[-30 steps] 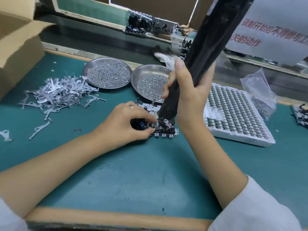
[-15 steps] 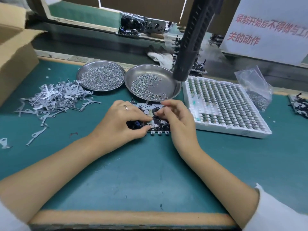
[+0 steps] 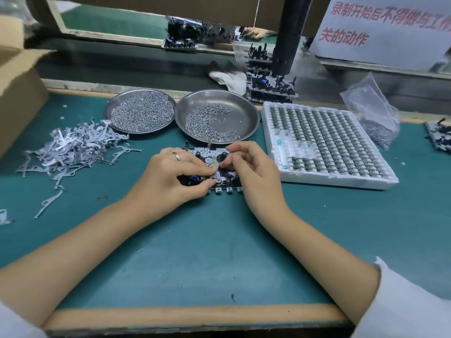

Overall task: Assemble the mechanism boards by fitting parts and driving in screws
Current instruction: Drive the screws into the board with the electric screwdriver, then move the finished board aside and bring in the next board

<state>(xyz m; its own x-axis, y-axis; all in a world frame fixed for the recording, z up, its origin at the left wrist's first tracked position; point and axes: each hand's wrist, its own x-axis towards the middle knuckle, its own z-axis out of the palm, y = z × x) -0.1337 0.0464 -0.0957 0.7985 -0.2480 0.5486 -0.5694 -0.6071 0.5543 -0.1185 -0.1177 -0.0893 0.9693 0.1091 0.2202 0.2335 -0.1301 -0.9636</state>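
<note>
Two hands work over the mechanism board [image 3: 220, 178], which lies flat on the green mat [image 3: 195, 252], and everything else is best placed from that board. The left hand [image 3: 170, 176] curls over the board's left half, thumb and forefinger pinched together at its middle; whether a small part sits between them cannot be told. The right hand [image 3: 253, 172] comes in from the board's right side, its fingertips [image 3: 225, 164] drawn together on a small pale part near the middle.

Just beyond the board sit two steel dishes of screws [image 3: 214, 118], and the foam tray of small components [image 3: 324, 142] lies to its right. The loose metal levers [image 3: 73, 150] are heaped to its left. The black powered screwdriver [image 3: 285, 45] hangs above and beyond the board, unheld.

The likely risk is the tiny part slipping from the fingertips and dropping into the board's works, since the pinch is light and crowded. A part seated crooked could also make a later screw drive askew. A wrist nudge could shift the board.
</note>
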